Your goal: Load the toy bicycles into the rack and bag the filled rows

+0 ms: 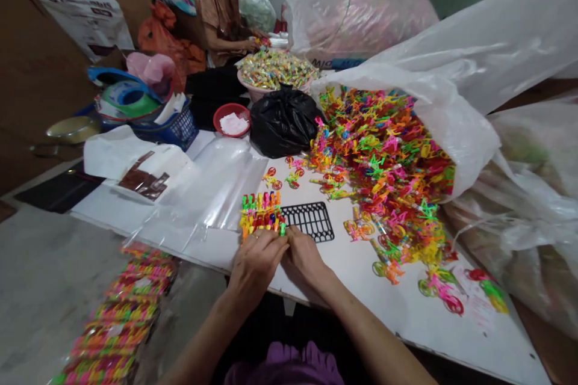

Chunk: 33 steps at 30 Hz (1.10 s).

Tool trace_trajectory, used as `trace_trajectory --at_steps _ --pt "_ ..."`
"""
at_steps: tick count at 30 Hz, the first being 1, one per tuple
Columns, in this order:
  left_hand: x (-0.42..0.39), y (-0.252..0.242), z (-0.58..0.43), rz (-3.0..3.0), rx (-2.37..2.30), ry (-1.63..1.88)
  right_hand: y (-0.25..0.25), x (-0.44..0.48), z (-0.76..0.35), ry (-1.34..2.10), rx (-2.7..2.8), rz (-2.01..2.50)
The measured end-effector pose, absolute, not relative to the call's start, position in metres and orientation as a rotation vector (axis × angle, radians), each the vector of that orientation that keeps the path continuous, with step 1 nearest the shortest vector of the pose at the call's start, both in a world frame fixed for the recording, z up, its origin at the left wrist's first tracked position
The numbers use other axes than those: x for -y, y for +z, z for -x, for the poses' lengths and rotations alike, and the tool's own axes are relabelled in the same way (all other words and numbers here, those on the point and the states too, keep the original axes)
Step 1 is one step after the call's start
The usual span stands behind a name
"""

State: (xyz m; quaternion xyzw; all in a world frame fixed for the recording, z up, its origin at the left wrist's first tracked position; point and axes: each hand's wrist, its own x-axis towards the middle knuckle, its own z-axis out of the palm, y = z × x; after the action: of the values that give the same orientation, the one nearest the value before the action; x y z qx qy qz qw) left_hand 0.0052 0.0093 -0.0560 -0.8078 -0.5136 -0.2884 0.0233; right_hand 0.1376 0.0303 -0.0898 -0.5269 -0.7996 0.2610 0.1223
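Observation:
My left hand [256, 261] and my right hand [303, 252] meet at the near edge of a black plastic grid tray [311, 221] lying on a white board [397, 313]. The tray's left half holds rows of small colourful plastic toys [261, 213]. Both hands have their fingers curled together, pinching at a small coloured piece at the tray's near edge; the piece itself is mostly hidden. A big pile of loose colourful plastic toys [388, 168] spills from a white sack [433, 90] just right of the tray.
Clear plastic bags [217, 186] lie left of the tray. Stacks of packed toy cards [121, 313] sit at lower left. Behind are a black bag [282, 120], a red bowl [232, 119], a blue basket [174, 126], and another person [221, 12] at a basin of toys [275, 69].

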Motion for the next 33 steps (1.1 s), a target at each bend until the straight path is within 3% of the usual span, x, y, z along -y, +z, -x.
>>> trace_trajectory --at_steps 6,12,18,24,29,33 --pt "0.007 -0.063 0.003 2.611 1.426 -0.926 -0.071 -0.077 -0.177 1.038 2.487 1.163" --pt "-0.007 -0.037 0.000 2.511 1.462 -0.990 -0.056 -0.185 -0.168 0.321 2.424 1.650" --pt "-0.056 -0.034 0.004 2.589 1.583 -0.624 -0.082 -0.169 -0.156 0.022 2.644 1.593" --pt "-0.055 -0.055 0.006 2.585 1.522 -0.701 -0.077 -0.151 -0.139 0.277 2.455 1.751" --pt "-0.050 -0.057 0.008 2.531 1.396 -0.753 -0.055 -0.167 -0.135 0.395 2.310 1.610" --pt "-0.051 -0.058 0.010 2.570 1.346 -0.827 -0.052 -0.183 -0.190 0.240 2.247 2.087"
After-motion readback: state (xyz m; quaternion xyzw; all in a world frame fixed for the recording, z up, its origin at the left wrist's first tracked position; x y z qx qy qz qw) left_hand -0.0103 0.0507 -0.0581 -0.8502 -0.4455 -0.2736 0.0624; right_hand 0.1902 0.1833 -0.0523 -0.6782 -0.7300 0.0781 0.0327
